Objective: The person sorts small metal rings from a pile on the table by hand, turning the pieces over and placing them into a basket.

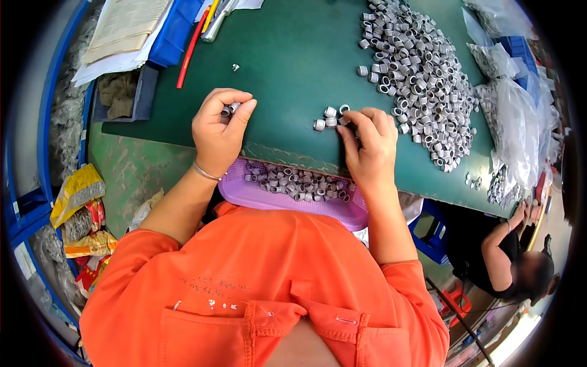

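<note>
Several small grey metal rings (229, 110) are pinched between the thumb and curled fingers of my left hand (219, 129), above the table's near edge. My right hand (374, 147) reaches down to the tabletop, thumb and forefinger closing on a metal ring (344, 109). Just left of those fingertips, a few more short rings (331, 112) sit in a small group. Below the edge, against my body, a purple plastic basket (241, 194) holds many loose rings (293, 182). Part of the basket is hidden by the table edge and my shirt.
A large heap of rings (425, 79) covers the right of the green table (287, 67). Plastic bags (513, 116) line the far right, near another person (498, 260). At left are a red pencil (191, 55), papers (125, 30) and a bin with cloth (143, 92).
</note>
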A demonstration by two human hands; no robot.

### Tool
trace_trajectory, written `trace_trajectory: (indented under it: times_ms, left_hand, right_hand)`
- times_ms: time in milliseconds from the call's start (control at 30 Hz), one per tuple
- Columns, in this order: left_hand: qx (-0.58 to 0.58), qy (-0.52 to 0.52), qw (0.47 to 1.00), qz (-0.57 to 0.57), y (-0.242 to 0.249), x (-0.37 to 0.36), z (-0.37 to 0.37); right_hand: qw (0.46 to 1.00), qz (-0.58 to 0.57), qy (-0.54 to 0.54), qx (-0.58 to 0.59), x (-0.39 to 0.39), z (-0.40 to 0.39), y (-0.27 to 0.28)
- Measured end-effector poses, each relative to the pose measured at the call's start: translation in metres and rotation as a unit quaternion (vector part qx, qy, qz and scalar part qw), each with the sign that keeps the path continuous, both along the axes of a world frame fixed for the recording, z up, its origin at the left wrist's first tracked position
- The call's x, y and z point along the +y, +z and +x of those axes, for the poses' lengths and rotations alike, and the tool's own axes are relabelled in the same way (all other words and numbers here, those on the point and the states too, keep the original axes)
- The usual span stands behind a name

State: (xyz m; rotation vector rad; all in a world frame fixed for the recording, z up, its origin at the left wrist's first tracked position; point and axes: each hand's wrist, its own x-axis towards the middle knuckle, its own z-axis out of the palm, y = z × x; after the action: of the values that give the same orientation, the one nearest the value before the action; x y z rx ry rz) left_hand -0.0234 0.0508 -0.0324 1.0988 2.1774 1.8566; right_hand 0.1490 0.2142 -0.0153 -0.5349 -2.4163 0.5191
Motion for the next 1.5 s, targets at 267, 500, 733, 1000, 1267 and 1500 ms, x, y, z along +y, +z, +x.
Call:
trace_trajectory:
  times_ms: [267, 500, 733, 1000, 1267, 1500]
  left_hand:
    - [-0.017, -0.005, 1.0, -0.014, 0.003, 0.0, 0.002]
    - [-0.018, 0.0, 1.0, -0.005, 0.003, 0.001, 0.0]
    - [-0.01, 0.007, 1.0, 0.003, 0.003, 0.002, 0.001]
    - [-0.024, 0.01, 1.0, -0.014, 0.005, 0.002, 0.002]
    - [-0.048, 0.004, 0.999, -0.009, 0.005, 0.002, 0.002]
    - [-0.016, 0.009, 1.0, -0.013, 0.005, 0.001, 0.002]
  right_hand:
    - [0.994, 0.074, 0.048, -0.07, 0.0, 0.003, 0.013]
    - [0.98, -0.188, 0.059, 0.02, -0.002, 0.01, 0.014]
    - [0.732, -0.655, 0.099, 0.16, -0.002, 0.023, 0.014]
    - [0.644, -0.745, 0.085, 0.155, -0.006, 0.029, 0.014]
    - [0.96, -0.189, 0.208, 0.008, 0.003, 0.028, 0.014]
    - [0.993, -0.102, 0.025, -0.06, 0.027, -0.002, 0.004]
